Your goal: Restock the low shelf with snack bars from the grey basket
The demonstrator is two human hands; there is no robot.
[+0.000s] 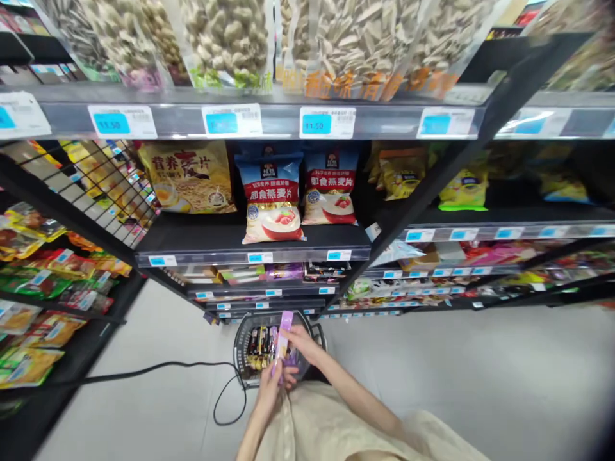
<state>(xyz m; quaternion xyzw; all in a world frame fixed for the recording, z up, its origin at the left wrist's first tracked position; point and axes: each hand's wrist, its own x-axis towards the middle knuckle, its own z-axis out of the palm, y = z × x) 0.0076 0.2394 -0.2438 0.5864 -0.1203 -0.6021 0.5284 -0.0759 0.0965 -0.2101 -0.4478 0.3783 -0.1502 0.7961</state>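
A slim purple packet [287,322] is held upright between my two hands, over a grey shopping basket [239,339]. My left hand [275,379] is closed on its lower end, with the thumb in front. My right hand [300,339] grips the packet's right side higher up. Inside the basket lie several small packages, black ones [258,339] with gold ends to the left and purple ones partly hidden beneath my hands.
Ahead, store shelves [259,256] hold red, white and blue oatmeal bags [273,205], with nut bags [230,38] above. Snack racks [52,288] stand at the left. A black cable [158,366] runs across the left side to the basket.
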